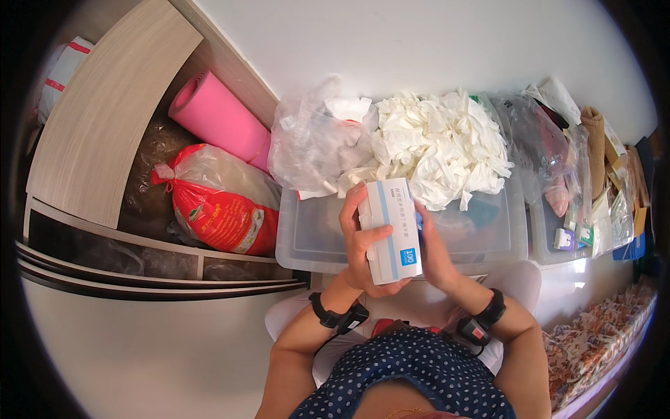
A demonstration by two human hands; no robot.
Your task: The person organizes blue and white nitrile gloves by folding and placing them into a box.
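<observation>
A white and blue cardboard glove box (393,230) is held upright between my hands, above the near edge of a lidded translucent plastic bin (324,230). My left hand (361,235) grips its left side, with the thumb across the narrow face and fingers beneath the lower end. My right hand (433,246) lies along the box's right side; its fingers are partly hidden behind the box, and a bit of blue shows there. Beyond the box, a large heap of white disposable gloves (439,141) rests on the bin lid, beside a crumpled clear plastic bag (319,141).
On the left, an open cabinet (104,120) holds a rolled pink mat (222,112) and a tied red and clear plastic bag (225,209). To the right stands a second bin (542,246) loaded with plastic bags, small boxes and a brown roll (593,146). A white wall (429,42) rises behind.
</observation>
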